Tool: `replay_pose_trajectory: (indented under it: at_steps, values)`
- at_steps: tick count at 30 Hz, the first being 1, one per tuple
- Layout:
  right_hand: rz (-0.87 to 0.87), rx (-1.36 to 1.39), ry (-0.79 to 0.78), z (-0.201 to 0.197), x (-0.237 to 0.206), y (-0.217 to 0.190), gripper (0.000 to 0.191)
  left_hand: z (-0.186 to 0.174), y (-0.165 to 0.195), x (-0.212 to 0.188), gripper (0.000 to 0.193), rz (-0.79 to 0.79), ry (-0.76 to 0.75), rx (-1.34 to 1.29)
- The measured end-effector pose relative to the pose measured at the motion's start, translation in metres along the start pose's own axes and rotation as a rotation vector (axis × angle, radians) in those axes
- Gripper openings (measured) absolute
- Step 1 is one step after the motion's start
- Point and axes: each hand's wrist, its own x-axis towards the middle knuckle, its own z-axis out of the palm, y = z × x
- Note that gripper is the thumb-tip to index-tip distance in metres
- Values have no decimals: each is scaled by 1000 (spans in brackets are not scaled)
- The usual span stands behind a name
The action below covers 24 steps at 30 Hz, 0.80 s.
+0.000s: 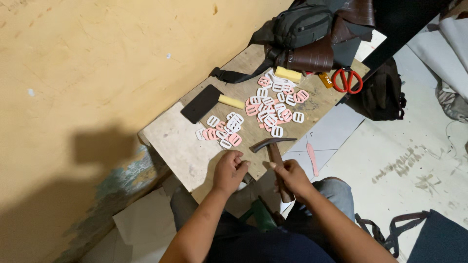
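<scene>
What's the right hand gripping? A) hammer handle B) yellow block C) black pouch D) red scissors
A: the right hand is closed around the wooden handle of the hammer, whose head lies on the board near the pink and white buckles; the red scissors lie untouched at the far end.

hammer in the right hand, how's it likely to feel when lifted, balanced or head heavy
Probably head heavy: the hammer has a dark metal head on a slimmer wooden handle. It looks stiff, with no bend along the shaft. The right hand grips mid-handle, which likely eases the tipping; its head rests at the edge of the wooden table.
</scene>
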Motion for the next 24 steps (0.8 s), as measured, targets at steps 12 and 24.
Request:
replay_pose_trajectory:
  at_steps: [12,24]
  values:
    - [-675,-915,533,-4,39,-72,34,-5,1,1,32,-34,-47,89]
    - [-437,-773,305,-3,52,-93,25,-2,0,1,26,67,30,95]
